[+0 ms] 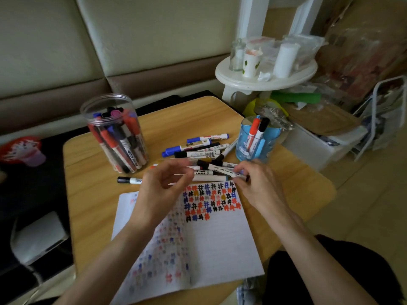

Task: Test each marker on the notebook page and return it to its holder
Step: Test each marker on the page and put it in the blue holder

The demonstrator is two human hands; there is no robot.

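Right hand: the right hand (257, 186) is at the top right corner of the page, its fingers (239, 172) pinching one end of a white-barrelled, black-capped marker (222, 169). The marker slants across the pile, so it looks like a fresh one being drawn out for testing.
Left hand: the left hand (160, 186) is opposite it, fingers (185, 170) loosely curled with the tips at the pile. It's blurred, and I can't tell whether they grip anything. My guess is it's reaching in to take the cap.
Loose markers: a heap of blue-, black- and red-capped pens (198, 148) lies just beyond the page, within reach of both hands. One black-capped stray (128, 180) lies apart to the left.
Notebook: the open lined white notebook (220, 249) sits right in front of the person. Rows of red, blue, black and orange hash marks (209, 201) fill the top of the right page, with plenty of bare paper below.
Holders: a tall clear plastic jar (120, 97), packed with markers, stands at the back left. A blue plastic cup (269, 144) at the back right holds a red and a black one.
Surface: a pale wooden bench (94, 205) with rounded corners.
Room: a cream and brown padded wall (55, 40) runs behind. On the right are a round white stool (229, 77) crowded with cups and a white storage box (312, 146).
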